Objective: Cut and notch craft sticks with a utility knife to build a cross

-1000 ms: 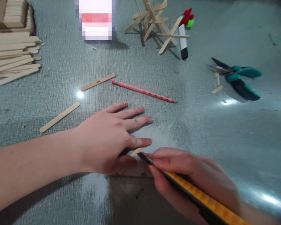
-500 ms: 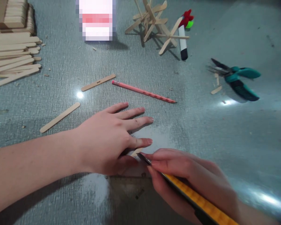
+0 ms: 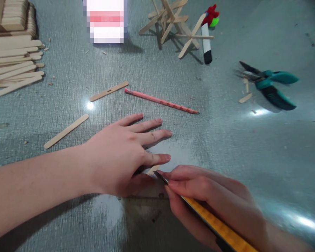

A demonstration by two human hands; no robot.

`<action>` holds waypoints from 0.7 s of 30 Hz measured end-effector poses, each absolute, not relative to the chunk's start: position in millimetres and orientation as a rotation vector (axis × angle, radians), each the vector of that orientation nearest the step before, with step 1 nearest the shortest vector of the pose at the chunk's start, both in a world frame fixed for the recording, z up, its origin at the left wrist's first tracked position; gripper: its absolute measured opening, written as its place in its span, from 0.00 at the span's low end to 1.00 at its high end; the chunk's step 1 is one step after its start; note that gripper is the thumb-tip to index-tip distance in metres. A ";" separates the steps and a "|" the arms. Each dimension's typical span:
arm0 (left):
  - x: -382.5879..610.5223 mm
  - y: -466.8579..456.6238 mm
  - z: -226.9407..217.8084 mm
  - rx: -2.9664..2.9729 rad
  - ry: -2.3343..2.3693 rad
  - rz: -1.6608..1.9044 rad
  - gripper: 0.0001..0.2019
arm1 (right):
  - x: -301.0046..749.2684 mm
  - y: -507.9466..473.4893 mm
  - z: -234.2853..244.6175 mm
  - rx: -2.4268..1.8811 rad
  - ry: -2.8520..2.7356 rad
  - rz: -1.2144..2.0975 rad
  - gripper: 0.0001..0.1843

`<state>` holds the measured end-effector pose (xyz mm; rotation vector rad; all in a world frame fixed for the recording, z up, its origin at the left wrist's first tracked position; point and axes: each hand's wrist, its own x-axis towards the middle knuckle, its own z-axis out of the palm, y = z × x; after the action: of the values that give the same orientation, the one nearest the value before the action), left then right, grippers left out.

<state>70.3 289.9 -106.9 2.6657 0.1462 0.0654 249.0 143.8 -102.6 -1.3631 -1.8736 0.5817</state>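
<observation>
My left hand lies flat with its fingers spread, pressing down near a wooden craft stick. Only a short piece of that stick shows between thumb and forefinger; the rest is hidden under the hand. A clear ruler seems to lie beneath the thumb side. My right hand is closed around a yellow utility knife. The knife's blade tip touches or sits just over the visible bit of stick. Beyond my left hand are a pink pencil, a slotted craft stick and a plain craft stick.
Craft sticks are heaped at the left beside a banded bundle. At the back stand a blurred white and red object, a crossed-stick structure and a white and black marker. Teal-handled pliers lie at right.
The hands and knife hold almost the same pose over the stick. The view has shifted slightly, so the pliers and objects at the back appear moved a little.
</observation>
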 end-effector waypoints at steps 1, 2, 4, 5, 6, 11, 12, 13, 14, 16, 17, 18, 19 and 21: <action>70.1 289.8 -107.1 2.667 0.144 0.068 0.21 | 249.2 143.8 -102.7 -1.363 -1.878 0.582 0.14; 69.8 289.8 -107.5 2.669 0.141 0.070 0.21 | 249.3 143.6 -102.6 -1.363 -1.880 0.575 0.14; 69.4 289.8 -108.5 2.676 0.136 0.080 0.22 | 249.6 143.0 -102.3 -1.383 -1.877 0.564 0.13; 69.3 289.9 -109.1 2.680 0.134 0.088 0.22 | 249.7 142.5 -102.3 -1.395 -1.875 0.563 0.13; 69.2 290.0 -109.8 2.684 0.133 0.097 0.21 | 249.7 141.9 -102.6 -1.406 -1.876 0.563 0.13; 68.3 289.2 -113.5 2.718 0.121 0.172 0.22 | 249.8 139.6 -106.5 -1.434 -1.811 0.556 0.12; 68.1 288.4 -114.3 2.729 0.117 0.207 0.22 | 250.1 140.0 -106.8 -1.431 -1.780 0.561 0.12; 68.0 287.5 -115.0 2.741 0.115 0.251 0.23 | 250.4 140.7 -106.7 -1.424 -1.755 0.571 0.12; 67.8 286.6 -115.6 2.751 0.115 0.300 0.24 | 250.9 141.7 -106.0 -1.417 -1.748 0.589 0.12; 67.5 285.3 -116.2 2.761 0.116 0.378 0.25 | 252.1 143.6 -103.6 -1.414 -1.776 0.617 0.14; 67.3 285.3 -116.1 2.754 0.117 0.400 0.25 | 252.7 144.0 -102.3 -1.423 -1.784 0.622 0.15; 67.1 285.8 -115.8 2.737 0.124 0.408 0.25 | 253.3 143.7 -101.4 -1.440 -1.778 0.622 0.15; 66.9 286.7 -115.3 2.710 0.128 0.406 0.25 | 253.8 142.8 -101.1 -1.455 -1.758 0.610 0.15; 66.6 289.7 -114.0 2.646 0.127 0.374 0.22 | 254.7 139.7 -102.4 -1.492 -1.692 0.582 0.15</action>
<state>66.6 289.7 -114.0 2.6464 0.1266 0.3743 254.7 139.7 -102.4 -1.4916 -1.6916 0.5824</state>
